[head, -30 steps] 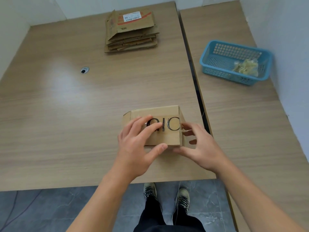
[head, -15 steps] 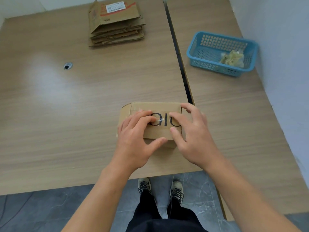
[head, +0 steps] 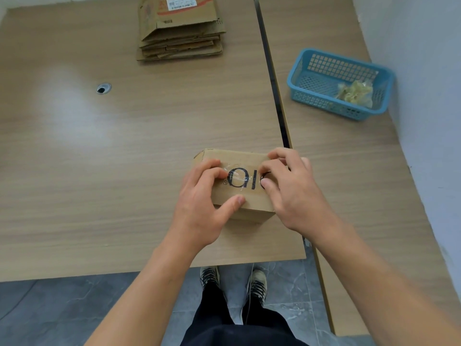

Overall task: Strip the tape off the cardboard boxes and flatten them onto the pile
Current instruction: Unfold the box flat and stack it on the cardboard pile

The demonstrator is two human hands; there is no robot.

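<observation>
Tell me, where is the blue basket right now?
In the head view the blue basket sits on the right-hand table, close to the white wall, beyond the right hand, with crumpled tape lying inside it.

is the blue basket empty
No, a crumpled wad of yellowish tape lies inside the blue basket, toward its right end.

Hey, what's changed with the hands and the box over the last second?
The right hand moved left from the right end of the cardboard box onto its top, where thumb and forefinger now pick at the clear tape over the print. The left hand kept its grip on the box's left half. Box, flattened pile and blue basket stayed put.
</observation>
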